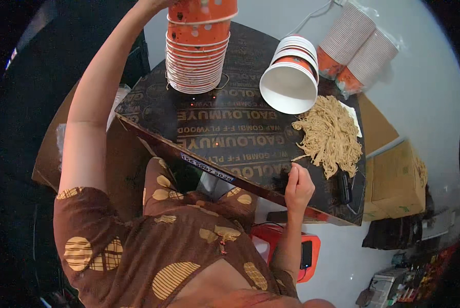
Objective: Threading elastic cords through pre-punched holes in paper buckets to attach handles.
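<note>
A tall stack of orange paper tubs with white rims (pixel 196 56) stands upright at the far left of the dark table. My left hand (pixel 157 4) reaches to the top tub; the upper picture edge cuts it off and its fingers are hidden. A thin loose cord (pixel 224 81) shows beside the base of the stack. Near the table's front edge, my right hand (pixel 299 187) is closed, thumb against the curled fingers; whatever is in it is hidden. Just beyond it lies a heap of tan cords (pixel 330 134), one strand ending close to the thumb.
A short stack of tubs (pixel 289 84) lies tilted, its white mouth facing me. Two plastic-wrapped tub stacks (pixel 361 43) lean at the back right. A black object (pixel 345 187) sits by the cords. Cardboard boxes (pixel 394 179) stand right; a red stool (pixel 309 256) is below the table.
</note>
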`<state>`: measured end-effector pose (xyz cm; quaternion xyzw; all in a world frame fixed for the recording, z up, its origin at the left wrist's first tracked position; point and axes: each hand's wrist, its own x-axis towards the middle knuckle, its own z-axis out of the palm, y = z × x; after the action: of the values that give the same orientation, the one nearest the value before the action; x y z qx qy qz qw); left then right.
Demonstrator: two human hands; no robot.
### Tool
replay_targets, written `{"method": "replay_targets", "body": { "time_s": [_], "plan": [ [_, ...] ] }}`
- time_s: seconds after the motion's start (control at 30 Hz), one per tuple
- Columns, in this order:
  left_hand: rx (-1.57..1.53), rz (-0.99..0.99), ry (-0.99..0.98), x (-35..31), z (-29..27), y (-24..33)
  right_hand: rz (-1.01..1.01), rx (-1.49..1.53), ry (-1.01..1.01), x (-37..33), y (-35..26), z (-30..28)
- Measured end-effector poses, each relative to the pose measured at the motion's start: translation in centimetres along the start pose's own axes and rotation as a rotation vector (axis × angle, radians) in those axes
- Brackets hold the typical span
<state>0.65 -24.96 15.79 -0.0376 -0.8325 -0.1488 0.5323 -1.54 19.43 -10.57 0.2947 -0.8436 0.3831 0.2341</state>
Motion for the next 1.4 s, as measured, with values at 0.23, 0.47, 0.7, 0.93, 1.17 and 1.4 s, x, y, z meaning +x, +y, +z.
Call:
{"method": "replay_targets", "body": {
  "time_s": [0.23, 0.47, 0.7, 0.93, 1.17, 1.4],
  "plan": [
    [0.007, -0.079, -0.22, -0.1, 1.0, 1.2, -0.033, -0.058, 0.036, 0.0, -0.3, 0.2],
    [-0.034, -0.085, -0.156, -3.1, 2.2, -0.2, -0.099, -0.07, 0.081, 0.1, -0.3, 0.3],
    [0.241, 0.398, 0.227, -4.7, 8.1, 2.7, -0.063, -0.045, 0.054, 0.1, -0.7, 0.4],
    [0.022, 0.431, -0.246, -7.0, 20.3, 7.1, -0.099, -0.034, 0.087, 0.1, -0.2, 0.3],
    [-0.022, 0.371, -0.258, -7.4, 24.9, 6.8, -0.092, 0.002, 0.079, 0.3, -0.5, 0.2],
    [0.121, 0.232, -0.295, -8.1, 23.5, 7.8, -0.099, 0.003, 0.079, 0.2, -0.4, 0.1]
  ]
}}
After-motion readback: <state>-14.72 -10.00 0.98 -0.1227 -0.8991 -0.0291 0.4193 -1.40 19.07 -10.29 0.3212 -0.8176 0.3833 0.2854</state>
